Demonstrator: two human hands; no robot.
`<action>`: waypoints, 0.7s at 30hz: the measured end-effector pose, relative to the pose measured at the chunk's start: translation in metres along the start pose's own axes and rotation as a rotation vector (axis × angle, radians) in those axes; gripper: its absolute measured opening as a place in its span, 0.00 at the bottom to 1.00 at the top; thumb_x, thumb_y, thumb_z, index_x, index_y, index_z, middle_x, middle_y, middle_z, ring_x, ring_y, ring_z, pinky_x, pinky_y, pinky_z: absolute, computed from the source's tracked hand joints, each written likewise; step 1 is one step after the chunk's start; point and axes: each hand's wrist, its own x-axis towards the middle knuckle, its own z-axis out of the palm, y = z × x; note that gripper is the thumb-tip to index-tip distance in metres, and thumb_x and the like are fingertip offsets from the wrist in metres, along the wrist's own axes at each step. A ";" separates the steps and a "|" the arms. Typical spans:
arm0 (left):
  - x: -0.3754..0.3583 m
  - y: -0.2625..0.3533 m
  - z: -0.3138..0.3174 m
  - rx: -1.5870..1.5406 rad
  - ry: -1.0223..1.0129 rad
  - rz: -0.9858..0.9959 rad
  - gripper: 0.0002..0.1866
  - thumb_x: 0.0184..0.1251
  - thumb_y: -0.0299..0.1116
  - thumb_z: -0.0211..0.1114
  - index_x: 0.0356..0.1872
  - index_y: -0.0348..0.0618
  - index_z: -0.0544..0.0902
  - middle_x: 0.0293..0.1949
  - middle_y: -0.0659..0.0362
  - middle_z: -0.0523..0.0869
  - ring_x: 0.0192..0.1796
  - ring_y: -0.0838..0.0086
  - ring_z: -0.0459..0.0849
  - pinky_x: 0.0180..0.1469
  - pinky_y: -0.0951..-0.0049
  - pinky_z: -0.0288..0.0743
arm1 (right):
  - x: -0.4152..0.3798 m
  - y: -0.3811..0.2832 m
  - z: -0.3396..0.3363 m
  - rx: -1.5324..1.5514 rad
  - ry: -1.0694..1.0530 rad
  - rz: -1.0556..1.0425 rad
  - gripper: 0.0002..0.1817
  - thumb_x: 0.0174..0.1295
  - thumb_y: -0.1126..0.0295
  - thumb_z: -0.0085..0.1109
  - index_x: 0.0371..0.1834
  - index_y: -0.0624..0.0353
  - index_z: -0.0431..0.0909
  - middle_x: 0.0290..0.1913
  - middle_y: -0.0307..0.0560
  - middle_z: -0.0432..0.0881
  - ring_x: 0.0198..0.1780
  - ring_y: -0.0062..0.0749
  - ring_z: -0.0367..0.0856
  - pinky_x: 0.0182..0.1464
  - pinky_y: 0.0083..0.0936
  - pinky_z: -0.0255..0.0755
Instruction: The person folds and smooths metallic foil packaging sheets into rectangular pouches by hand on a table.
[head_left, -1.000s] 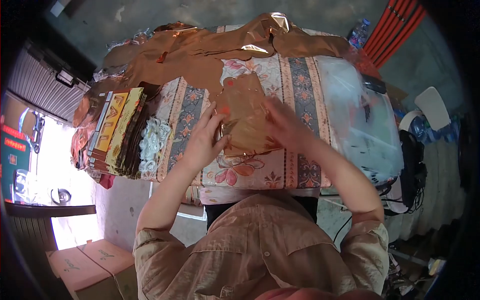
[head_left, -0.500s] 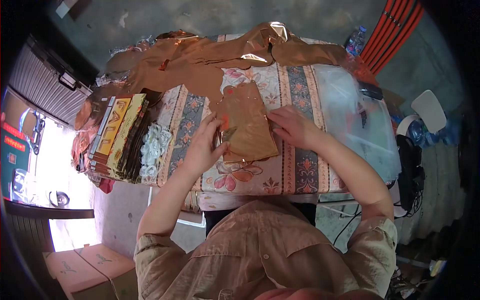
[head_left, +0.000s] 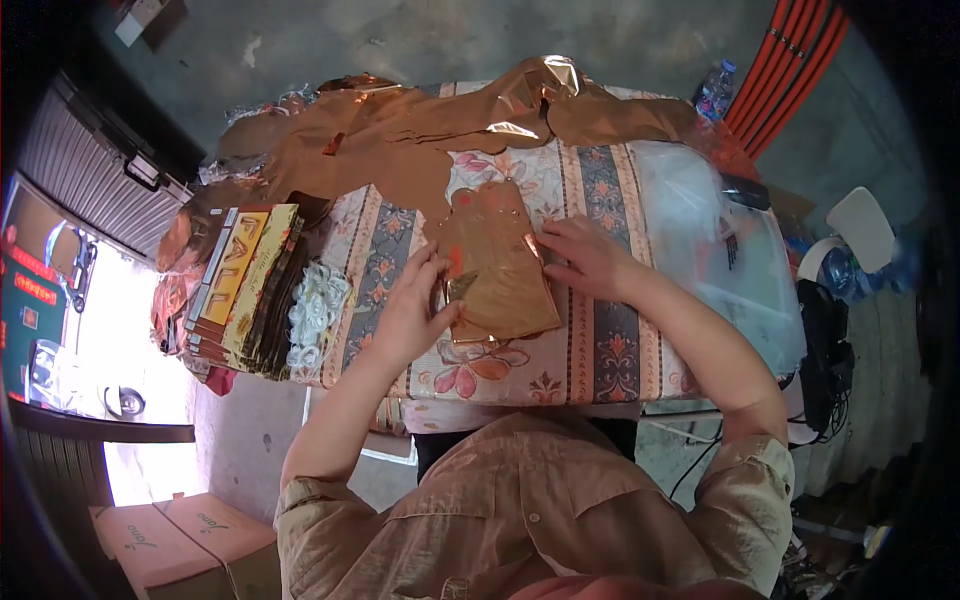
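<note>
A flat, shiny brown-gold packet [head_left: 508, 280] lies lengthwise before me on the patterned tablecloth [head_left: 470, 375]. It looks like folded foil, perhaps in clear film, with small reddish patches near its upper left. My left hand [head_left: 410, 305] is at the packet's left edge, fingertips touching it and thumb apart. On the opposite side, my right hand [head_left: 592, 260] rests with fingers outstretched beside the right edge; whether they touch it is hard to tell. Neither hand is closed around anything.
Brown metallic foil [head_left: 380, 150] spreads along the table's far side. To the left stand a stack of printed packets [head_left: 240, 270] and white coiled ribbon or string [head_left: 318, 305]. Clear plastic bags [head_left: 700, 230] cover the right side. A bottle [head_left: 715, 92] stands at the far right corner.
The whole view has shifted slightly, so the table appears a little lower. Both hands stay beside the packet, with hardly any movement of their own.
</note>
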 end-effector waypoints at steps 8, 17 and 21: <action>-0.001 0.000 0.001 -0.022 -0.011 -0.017 0.29 0.52 0.29 0.73 0.58 0.40 0.73 0.67 0.41 0.67 0.66 0.47 0.71 0.66 0.57 0.67 | 0.003 0.002 -0.002 0.007 -0.012 -0.010 0.25 0.62 0.59 0.61 0.59 0.58 0.74 0.55 0.51 0.74 0.59 0.48 0.70 0.64 0.40 0.62; -0.001 0.002 -0.001 -0.032 -0.027 -0.041 0.30 0.52 0.29 0.73 0.58 0.41 0.73 0.68 0.41 0.66 0.67 0.47 0.70 0.66 0.58 0.67 | 0.007 0.007 0.011 0.045 0.034 0.037 0.19 0.63 0.53 0.60 0.49 0.54 0.81 0.51 0.51 0.75 0.53 0.49 0.71 0.59 0.38 0.64; 0.000 0.003 -0.002 -0.060 -0.030 -0.054 0.30 0.52 0.29 0.73 0.58 0.41 0.73 0.68 0.42 0.66 0.67 0.47 0.70 0.66 0.58 0.67 | 0.015 0.005 0.015 0.068 0.080 0.110 0.17 0.57 0.59 0.66 0.44 0.58 0.83 0.48 0.50 0.77 0.52 0.47 0.74 0.56 0.38 0.67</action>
